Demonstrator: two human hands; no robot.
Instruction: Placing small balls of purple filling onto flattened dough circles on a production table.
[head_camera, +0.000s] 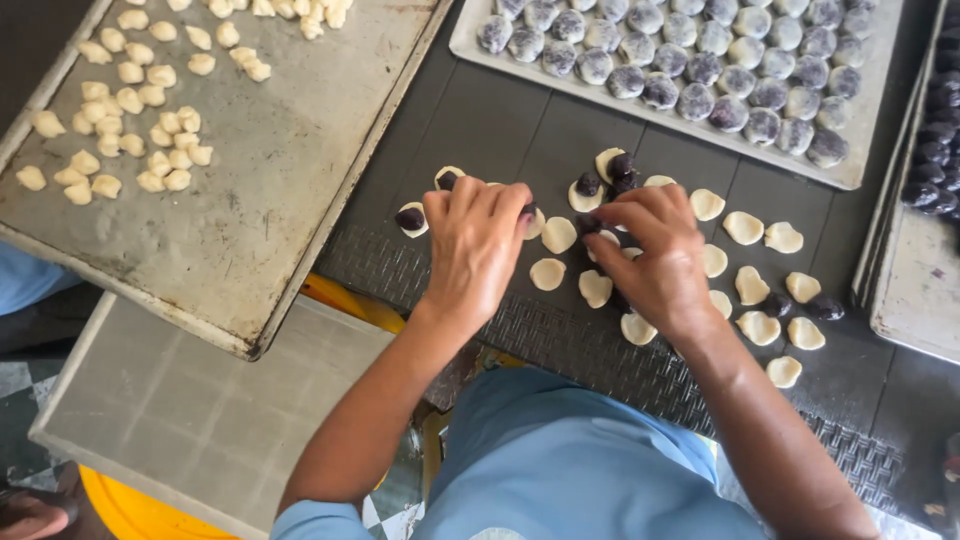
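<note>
On the far left, a worn metal tray (290, 150) holds small pale dough lumps (125, 130), overlapping an empty grey tray (190, 400) nearer. Right of it, the dark slatted table (500, 120) carries flattened dough discs (745, 227), some topped with dark filling balls (410, 217). The left hand (475, 245) presses curled fingers onto a disc; the right hand (655, 250) pinches a filling ball (588, 222). Far right, a tray (870, 150) holds finished purple-grey balls (700, 65).
</note>
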